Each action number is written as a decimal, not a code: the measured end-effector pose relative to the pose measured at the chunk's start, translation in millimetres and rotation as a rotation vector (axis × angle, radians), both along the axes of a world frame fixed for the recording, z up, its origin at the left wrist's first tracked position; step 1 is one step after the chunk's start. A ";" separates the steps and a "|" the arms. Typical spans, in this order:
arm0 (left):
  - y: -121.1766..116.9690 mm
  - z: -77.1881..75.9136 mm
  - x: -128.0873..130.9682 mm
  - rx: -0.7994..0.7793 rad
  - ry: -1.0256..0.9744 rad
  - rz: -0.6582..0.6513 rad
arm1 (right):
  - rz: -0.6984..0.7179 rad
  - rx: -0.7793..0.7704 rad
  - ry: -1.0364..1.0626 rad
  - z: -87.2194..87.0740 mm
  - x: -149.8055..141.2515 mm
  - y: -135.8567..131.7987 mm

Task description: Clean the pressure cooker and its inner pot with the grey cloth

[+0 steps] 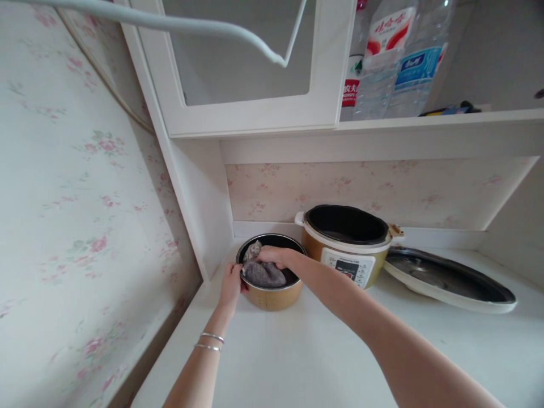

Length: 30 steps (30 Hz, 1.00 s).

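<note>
A round inner pot (pixel 272 298), gold outside and dark inside, stands on the white counter near the left side panel. My left hand (pixel 232 283) grips its rim on the left, thumb on top and fingers against the outer wall. Inside the pot my right hand (pixel 272 256) is closed on a grey cloth (pixel 266 275), bunched against the inner wall, with part of it sticking up behind. Some of the right fingers are hidden in the cloth. To the right of the pot sits a gold and white electric cooker (pixel 312 242), its top uncovered.
The detached cooker lid (pixel 450 280) lies underside up at the right. Overhead are a white cabinet door (pixel 255 116) and a shelf with several plastic bottles (pixel 385 62). A white bent rod (pixel 204 26) crosses the top. Floral wallpaper (pixel 85 198) covers the left wall.
</note>
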<state>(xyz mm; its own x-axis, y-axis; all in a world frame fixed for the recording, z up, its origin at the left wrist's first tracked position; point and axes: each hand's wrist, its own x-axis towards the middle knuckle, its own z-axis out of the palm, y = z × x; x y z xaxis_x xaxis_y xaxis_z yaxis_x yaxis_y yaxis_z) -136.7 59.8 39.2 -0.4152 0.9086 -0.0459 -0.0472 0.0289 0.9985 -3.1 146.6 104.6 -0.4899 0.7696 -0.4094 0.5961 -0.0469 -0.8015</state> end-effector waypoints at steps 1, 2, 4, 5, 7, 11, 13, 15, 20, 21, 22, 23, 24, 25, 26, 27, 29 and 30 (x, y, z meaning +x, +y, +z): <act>-0.4 0.5 -0.1 0.002 -0.005 -0.005 | -0.061 0.018 0.078 1.4 0.4 0.4; -0.7 0.7 -0.3 0.005 -0.007 -0.008 | -0.123 0.040 0.157 2.6 1.9 1.2; -0.5 0.0 -1.0 0.008 -0.012 -0.011 | -0.239 0.075 0.305 4.5 8.4 3.1; -0.1 -0.7 -1.4 0.008 -0.014 -0.012 | -0.291 0.086 0.371 5.4 13.1 3.9; 1.0 -2.3 -2.0 0.012 -0.022 -0.013 | -0.375 0.086 0.486 7.9 24.1 4.9; 2.8 -4.8 -2.1 0.015 -0.043 0.003 | -0.438 -0.005 0.641 17.2 45.3 7.2; 3.1 -5.9 -2.0 0.005 -0.044 0.008 | -0.461 -0.044 0.689 23.1 52.2 9.3; 3.3 -7.2 -2.1 0.002 -0.051 0.008 | -0.502 -0.049 0.728 27.8 56.1 11.3; 4.6 -10.1 -3.0 0.016 -0.062 -0.001 | -0.569 -0.068 0.757 28.5 57.1 11.2; 4.7 -10.3 -3.1 0.020 -0.059 0.001 | -0.564 -0.105 0.741 26.7 56.8 10.2; 4.7 -10.3 -3.1 0.024 -0.058 0.004 | -0.553 -0.152 0.719 24.3 56.6 9.0; 4.6 -10.0 -3.1 0.028 -0.060 0.005 | -0.535 -0.208 0.693 21.7 56.3 7.6; 4.3 -9.6 -3.1 0.033 -0.064 0.003 | -0.512 -0.266 0.666 18.8 56.2 5.9; 3.9 -9.0 -3.0 0.036 -0.067 0.000 | -0.484 -0.323 0.640 15.9 56.1 4.0; 3.4 -8.3 -2.9 0.037 -0.068 -0.005 | -0.453 -0.372 0.619 13.2 56.2 1.8; 2.9 -7.6 -2.8 0.037 -0.066 -0.008 | -0.419 -0.412 0.603 10.8 56.3 -0.5; 2.0 -6.6 -2.8 0.033 -0.059 -0.010 | -0.349 -0.461 0.585 7.7 56.8 -5.6; 1.8 -6.4 -2.7 0.033 -0.056 -0.010 | -0.314 -0.473 0.579 6.9 57.1 -8.2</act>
<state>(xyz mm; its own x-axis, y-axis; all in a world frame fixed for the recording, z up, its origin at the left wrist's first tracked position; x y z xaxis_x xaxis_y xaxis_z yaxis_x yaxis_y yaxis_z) -139.5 61.6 32.8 -0.4041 0.9139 -0.0389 -0.1027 -0.0031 0.9947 54.0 138.4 111.5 -0.5135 0.7156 -0.4736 -0.0043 -0.5540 -0.8325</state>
